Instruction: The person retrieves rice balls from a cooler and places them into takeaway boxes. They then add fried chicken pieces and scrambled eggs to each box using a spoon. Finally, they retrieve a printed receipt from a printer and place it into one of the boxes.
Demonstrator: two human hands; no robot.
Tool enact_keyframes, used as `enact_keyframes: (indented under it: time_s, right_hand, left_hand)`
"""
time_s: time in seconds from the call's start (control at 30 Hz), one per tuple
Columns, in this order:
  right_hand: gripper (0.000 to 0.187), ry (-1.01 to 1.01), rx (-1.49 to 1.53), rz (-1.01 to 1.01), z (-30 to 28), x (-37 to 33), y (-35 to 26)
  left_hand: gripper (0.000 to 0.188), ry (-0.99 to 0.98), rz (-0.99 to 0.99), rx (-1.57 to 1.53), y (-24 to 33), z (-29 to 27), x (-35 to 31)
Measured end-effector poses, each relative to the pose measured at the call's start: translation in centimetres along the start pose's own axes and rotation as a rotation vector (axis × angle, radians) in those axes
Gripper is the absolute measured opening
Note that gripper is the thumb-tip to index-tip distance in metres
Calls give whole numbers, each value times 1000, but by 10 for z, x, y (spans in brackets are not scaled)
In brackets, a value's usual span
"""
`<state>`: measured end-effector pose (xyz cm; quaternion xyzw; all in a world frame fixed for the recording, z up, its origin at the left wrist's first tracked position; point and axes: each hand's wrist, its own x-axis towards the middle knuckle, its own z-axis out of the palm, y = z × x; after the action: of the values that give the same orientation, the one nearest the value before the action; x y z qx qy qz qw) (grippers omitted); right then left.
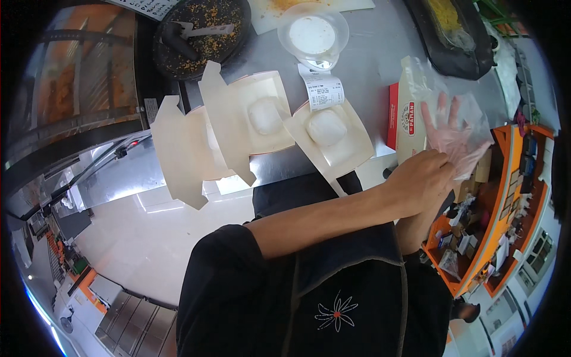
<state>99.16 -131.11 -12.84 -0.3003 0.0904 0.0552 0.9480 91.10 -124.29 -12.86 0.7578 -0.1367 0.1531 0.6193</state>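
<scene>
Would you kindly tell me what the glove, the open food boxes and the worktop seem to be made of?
Glove: probably thin plastic film, clear and shiny; the right hand shows through it. Open food boxes: apparently paperboard, matte cream inside, with flat folded flaps. Worktop: likely stainless steel, grey with a soft sheen.
</scene>
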Motion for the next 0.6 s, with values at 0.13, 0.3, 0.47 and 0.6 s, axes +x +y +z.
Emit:
enact_keyframes:
  time_s: [0.13,0.3,0.47,0.6]
  right_hand:
    - [74,-118,7,76,-7,-7,-4]
    - [80,-165,-105,175,0,-13,4]
    - [72,-344,103,262,-15,-9,-1]
    - [73,-221,-250,60,-10,-3,5]
  left_hand:
    - [9,-35,-1,-2,3,-2,-1]
    - [9,-76,-100,-111,-1,-5,-4]
    - [14,-117,-72,-116,2,-9,-1]
    - [16,-149,-74,-139,-3,-6,-4]
